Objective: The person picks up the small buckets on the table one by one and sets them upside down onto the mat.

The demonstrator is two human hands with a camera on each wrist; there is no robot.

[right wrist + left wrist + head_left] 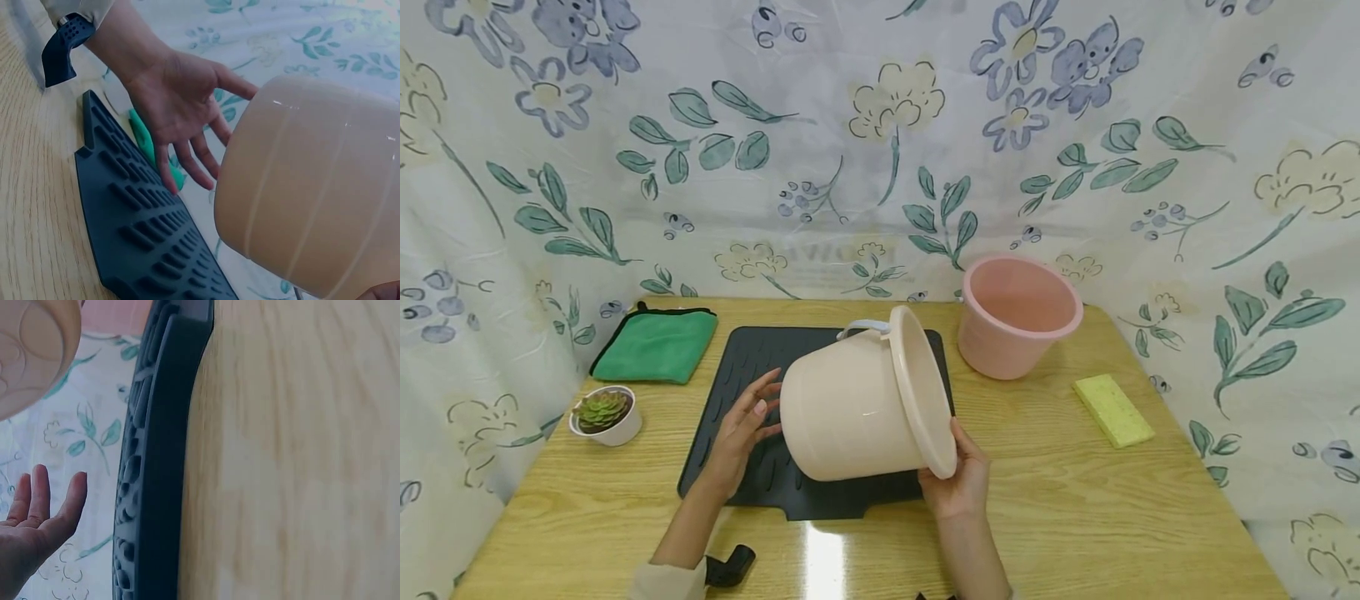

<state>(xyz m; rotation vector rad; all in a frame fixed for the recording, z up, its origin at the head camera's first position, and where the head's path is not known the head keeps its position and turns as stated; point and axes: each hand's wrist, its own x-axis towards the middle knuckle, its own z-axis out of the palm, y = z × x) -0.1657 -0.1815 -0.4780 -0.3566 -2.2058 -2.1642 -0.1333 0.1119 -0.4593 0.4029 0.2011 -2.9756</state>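
Note:
A cream bucket [850, 408] is held tipped on its side above a black ridged drying mat [707, 450], its mouth facing right. My right hand [958, 479] grips the bucket's rim at the lower right; only a bit of that hand shows at the corner of the right wrist view. Beside the base, my left hand [741, 429] has its fingers spread and holds nothing. In the left wrist view a gap separates the left hand [37, 534] from the bucket's bottom [34, 356]. A pale handle [863, 325] lies along the bucket's upper side.
Behind the mat to the right stands a pink bucket [1000, 350], with a yellow sponge [1114, 410] nearer the table's right edge. On the left are a folded green cloth [655, 346] and a small potted succulent [606, 417]. A floral curtain [820, 208] surrounds the wooden table [1060, 517].

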